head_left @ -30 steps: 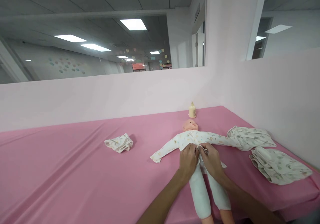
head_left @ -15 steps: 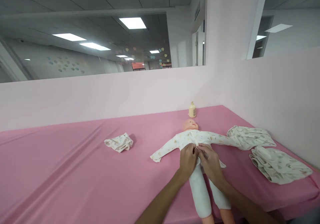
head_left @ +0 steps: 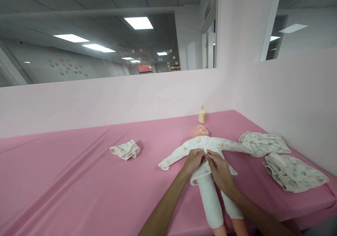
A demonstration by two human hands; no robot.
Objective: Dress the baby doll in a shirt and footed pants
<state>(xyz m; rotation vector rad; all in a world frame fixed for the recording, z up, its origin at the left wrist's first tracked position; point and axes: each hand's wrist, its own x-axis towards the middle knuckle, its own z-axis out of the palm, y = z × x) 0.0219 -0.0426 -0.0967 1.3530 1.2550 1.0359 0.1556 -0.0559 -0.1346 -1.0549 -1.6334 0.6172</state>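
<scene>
A baby doll [head_left: 200, 130] lies on its back, dressed in a white patterned baby shirt [head_left: 181, 152] with long sleeves spread wide. Pale leggings [head_left: 210, 202] cover its legs down to the shins. Over the doll's chest, my left hand [head_left: 194, 161] pinches the front of the shirt. My right hand [head_left: 219, 167] grips the shirt just beside it, the fingertips of both hands nearly meeting. What exactly is between the fingertips, cloth edge or tie, is too small to make out. The shirt's lower hem lies over the top of the leggings.
A pink sheet [head_left: 79, 180] covers the table, which meets walls behind and on the right. A cream pump bottle [head_left: 202, 115] stands beyond the doll's head. Folded patterned cloths lie at the right [head_left: 265, 144] and front right [head_left: 295, 173]. A small crumpled cloth [head_left: 125, 149] rests left.
My left hand has shifted slightly up and left along the shirt front. The shirt's lower front now lies down over the leggings' top. My right hand stays nearly in place.
</scene>
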